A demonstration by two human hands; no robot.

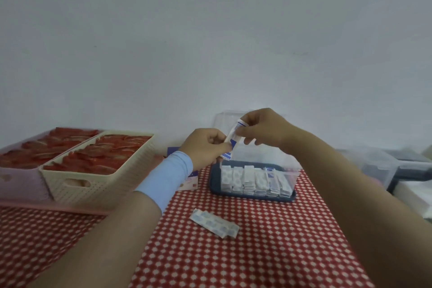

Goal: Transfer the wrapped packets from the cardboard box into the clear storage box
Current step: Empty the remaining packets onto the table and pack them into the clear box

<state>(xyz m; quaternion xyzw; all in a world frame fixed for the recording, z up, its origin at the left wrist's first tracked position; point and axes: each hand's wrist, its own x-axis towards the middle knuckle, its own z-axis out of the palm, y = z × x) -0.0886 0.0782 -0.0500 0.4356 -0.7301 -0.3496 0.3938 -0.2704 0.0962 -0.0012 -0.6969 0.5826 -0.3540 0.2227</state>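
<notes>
A stack of white and blue wrapped packets [233,138] is held above the clear storage box [291,166]. My left hand [205,146] pinches its lower end and my right hand [264,130] pinches its upper end. The clear box stands on a dark blue lid or base [254,196] and holds several rows of upright white packets [256,181]. A short strip of packets [214,223] lies flat on the red checked cloth in front of it. A flat cardboard box [190,181] lies partly hidden behind my left wrist.
Two baskets of red items sit at the left, a cream one [98,166] and a pink one [21,170]. The clear box's lid [224,119] stands behind my hands. More clear containers [378,166] and a dark object are at the right edge.
</notes>
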